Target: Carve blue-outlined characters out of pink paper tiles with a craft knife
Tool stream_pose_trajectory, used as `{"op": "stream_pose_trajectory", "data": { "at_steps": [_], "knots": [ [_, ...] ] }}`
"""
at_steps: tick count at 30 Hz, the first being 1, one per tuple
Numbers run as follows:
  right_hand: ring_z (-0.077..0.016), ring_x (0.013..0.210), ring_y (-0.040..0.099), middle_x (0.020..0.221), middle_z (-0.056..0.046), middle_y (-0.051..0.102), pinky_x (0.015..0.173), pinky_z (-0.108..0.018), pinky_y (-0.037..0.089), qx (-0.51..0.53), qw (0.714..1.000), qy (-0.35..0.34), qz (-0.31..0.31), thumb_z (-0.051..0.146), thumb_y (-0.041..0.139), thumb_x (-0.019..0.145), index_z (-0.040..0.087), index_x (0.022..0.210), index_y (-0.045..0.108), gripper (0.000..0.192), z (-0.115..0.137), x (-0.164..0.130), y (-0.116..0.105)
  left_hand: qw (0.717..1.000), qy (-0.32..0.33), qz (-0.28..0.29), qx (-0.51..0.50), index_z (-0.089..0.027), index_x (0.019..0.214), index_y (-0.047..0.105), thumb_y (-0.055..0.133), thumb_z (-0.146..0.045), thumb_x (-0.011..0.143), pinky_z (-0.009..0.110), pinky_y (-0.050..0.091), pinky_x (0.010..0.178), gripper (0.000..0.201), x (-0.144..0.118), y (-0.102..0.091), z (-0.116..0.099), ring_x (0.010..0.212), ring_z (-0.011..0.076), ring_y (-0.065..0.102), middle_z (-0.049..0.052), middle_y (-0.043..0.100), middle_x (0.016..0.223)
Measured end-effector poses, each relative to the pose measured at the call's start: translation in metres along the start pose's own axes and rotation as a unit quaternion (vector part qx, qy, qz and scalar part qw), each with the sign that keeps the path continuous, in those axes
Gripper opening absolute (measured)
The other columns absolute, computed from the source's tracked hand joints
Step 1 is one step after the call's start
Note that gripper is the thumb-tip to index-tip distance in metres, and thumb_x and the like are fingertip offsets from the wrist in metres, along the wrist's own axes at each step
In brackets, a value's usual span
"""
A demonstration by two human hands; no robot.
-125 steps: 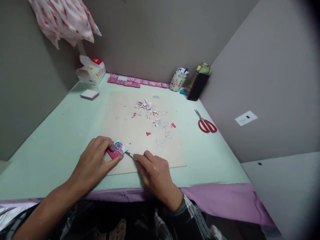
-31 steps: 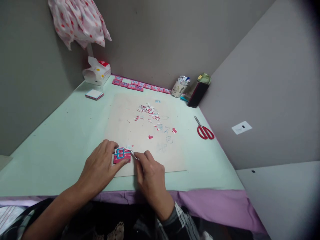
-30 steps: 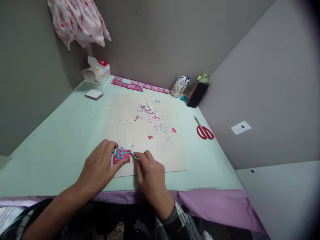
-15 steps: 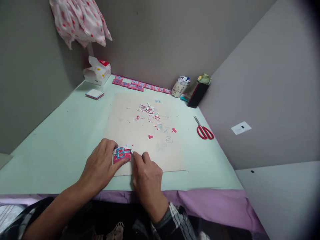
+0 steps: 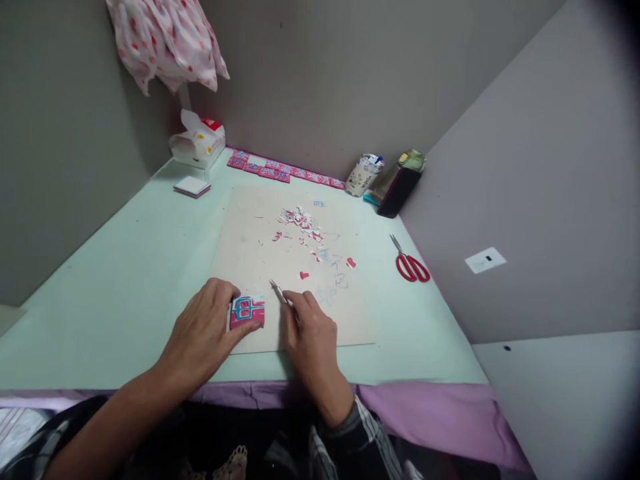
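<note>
My left hand (image 5: pixel 203 327) grips a small pink carving block (image 5: pixel 248 313) with blue lines on its face, thumb along the near edge and fingers at its left side. The block is at the near left part of a beige board (image 5: pixel 250 260). My right hand (image 5: pixel 313 333) closes round a slim craft knife (image 5: pixel 279 292), its metal tip pointing up and left over the board, apart from the block. A small pink scrap is by the tip. Pink and white shavings (image 5: pixel 300 219) lie heaped farther up the board, with loose pink scraps (image 5: pixel 305 275) nearer.
Red-handled scissors (image 5: pixel 413 268) lie right of the board. Along the back wall stand a row of pink tiles (image 5: pixel 300 173), a pen cup (image 5: pixel 364 175) and a dark case (image 5: pixel 397 191). A white box (image 5: pixel 199 143) and stacked square cards (image 5: pixel 192 186) are at back left.
My right hand has drawn the knife away from the block, to the right and up. A white sliver at the block's top edge is gone. My left hand keeps its hold.
</note>
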State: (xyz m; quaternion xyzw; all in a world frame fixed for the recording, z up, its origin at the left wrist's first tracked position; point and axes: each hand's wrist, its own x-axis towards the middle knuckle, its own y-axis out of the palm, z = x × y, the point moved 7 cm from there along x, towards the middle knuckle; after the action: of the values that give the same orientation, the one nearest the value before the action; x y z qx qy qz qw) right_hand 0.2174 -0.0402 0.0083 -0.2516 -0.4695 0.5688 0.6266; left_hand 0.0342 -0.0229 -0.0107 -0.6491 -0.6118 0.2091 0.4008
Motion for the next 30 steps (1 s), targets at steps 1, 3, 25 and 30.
{"op": "stream_pose_trajectory", "data": {
  "at_steps": [1,3,25,30],
  "knots": [
    [-0.0153,0.068,0.064,0.093,-0.004,0.07,0.058,-0.025,0.041,0.018,1.0,-0.004,-0.003,0.017,0.047,0.103,0.019,0.119,0.071,0.029,-0.003,-0.001,-0.003,1.0,0.002,0.007,-0.011,-0.023,0.103,0.054,0.063,-0.051,0.09,0.045,0.051,0.08,0.032,0.0,0.0,0.001,0.092,0.0306,0.065,0.009,0.062,0.101],
    [-0.0148,0.069,0.064,0.092,-0.004,0.07,0.062,-0.025,0.045,0.059,0.998,-0.011,0.001,0.018,0.049,0.102,0.02,0.12,0.072,0.029,-0.008,-0.004,-0.008,0.999,0.006,0.021,-0.033,-0.023,0.109,0.056,0.062,-0.049,0.091,0.046,0.053,0.084,0.033,0.0,0.0,0.002,0.098,0.0306,0.067,0.009,0.065,0.106],
    [-0.0171,0.077,0.068,0.097,-0.006,0.075,0.072,-0.029,0.05,0.09,0.994,0.036,-0.058,0.022,0.056,0.102,0.017,0.118,0.07,0.021,-0.034,0.024,-0.024,0.999,0.036,-0.016,0.011,-0.02,0.116,0.052,0.056,-0.03,0.084,0.05,0.053,0.089,0.034,-0.002,0.0,-0.009,0.101,0.0329,0.065,0.011,0.067,0.11],
    [-0.0141,0.063,0.063,0.088,-0.004,0.069,0.058,-0.025,0.044,0.005,0.996,-0.086,-0.029,0.028,0.037,0.114,0.018,0.128,0.072,0.038,-0.018,-0.006,-0.031,0.999,0.049,-0.013,-0.005,-0.021,0.128,0.052,0.052,-0.029,0.092,0.049,0.053,0.095,0.037,-0.007,0.001,-0.005,0.111,0.0317,0.065,0.011,0.067,0.122]
  ]
}}
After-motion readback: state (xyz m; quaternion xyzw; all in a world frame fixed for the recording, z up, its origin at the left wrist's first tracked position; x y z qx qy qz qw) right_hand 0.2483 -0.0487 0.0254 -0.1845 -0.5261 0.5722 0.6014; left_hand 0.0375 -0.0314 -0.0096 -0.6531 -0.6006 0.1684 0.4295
